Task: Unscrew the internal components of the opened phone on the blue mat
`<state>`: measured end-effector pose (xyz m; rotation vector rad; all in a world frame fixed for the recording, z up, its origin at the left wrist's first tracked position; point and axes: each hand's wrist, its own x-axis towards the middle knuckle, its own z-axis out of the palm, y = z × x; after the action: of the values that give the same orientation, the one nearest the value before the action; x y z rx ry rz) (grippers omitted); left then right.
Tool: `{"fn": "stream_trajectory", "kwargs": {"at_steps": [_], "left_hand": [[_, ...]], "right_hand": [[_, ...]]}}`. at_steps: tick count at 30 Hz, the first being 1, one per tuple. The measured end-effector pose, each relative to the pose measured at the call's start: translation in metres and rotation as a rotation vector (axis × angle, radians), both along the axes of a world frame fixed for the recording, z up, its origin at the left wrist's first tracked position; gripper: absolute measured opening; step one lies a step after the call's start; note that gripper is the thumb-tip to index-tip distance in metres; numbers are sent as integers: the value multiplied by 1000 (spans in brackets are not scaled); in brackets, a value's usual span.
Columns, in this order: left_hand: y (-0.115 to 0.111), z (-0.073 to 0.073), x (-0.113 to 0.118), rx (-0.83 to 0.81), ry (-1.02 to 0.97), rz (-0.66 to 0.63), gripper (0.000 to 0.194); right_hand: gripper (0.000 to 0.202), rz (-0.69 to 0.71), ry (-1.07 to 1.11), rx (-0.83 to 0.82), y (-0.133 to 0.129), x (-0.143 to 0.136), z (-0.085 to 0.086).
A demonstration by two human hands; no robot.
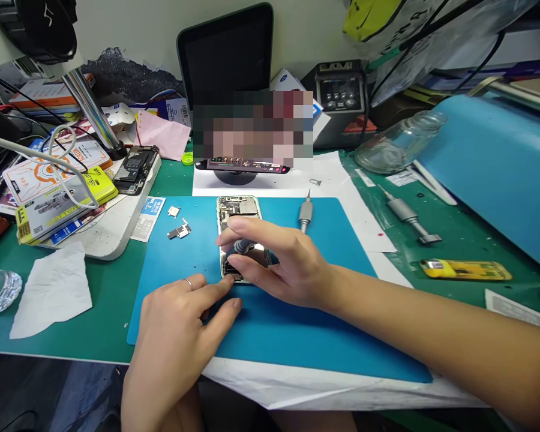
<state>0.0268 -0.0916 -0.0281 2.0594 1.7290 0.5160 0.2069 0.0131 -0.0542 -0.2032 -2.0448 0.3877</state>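
Note:
An opened phone (pixel 240 207) lies on the blue mat (pixel 297 336), its inner parts exposed. My right hand (pixel 283 258) hovers over its lower half, thumb and fingers closed around a grey screwdriver (pixel 242 246). The driver's tip is hidden behind the thumb. At the phone's bottom end, the index finger of my left hand (pixel 184 324) touches the edge; that thumb stands apart, and nothing is in the hand. Left of the phone are a small metal plate (pixel 179 230) and a smaller silver part (pixel 174 211). A second screwdriver (pixel 305 211) rests to the right.
A propped phone (pixel 243 165) with a partly blurred screen stands behind the mat. Rightward lie a third screwdriver (pixel 407 213), a yellow cutter (pixel 465 269) and a glass jar (pixel 398 144). Battery boxes (pixel 65 204), another opened phone (pixel 137 170) and a white tissue (pixel 54 291) occupy the left.

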Motion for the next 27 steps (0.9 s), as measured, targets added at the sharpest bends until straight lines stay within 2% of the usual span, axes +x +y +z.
{"fn": "stream_trajectory", "kwargs": {"at_steps": [27], "left_hand": [[-1,0,0,8,-2,-9,25]], "right_hand": [[61,-1,-3,0,1,0,0]]}}
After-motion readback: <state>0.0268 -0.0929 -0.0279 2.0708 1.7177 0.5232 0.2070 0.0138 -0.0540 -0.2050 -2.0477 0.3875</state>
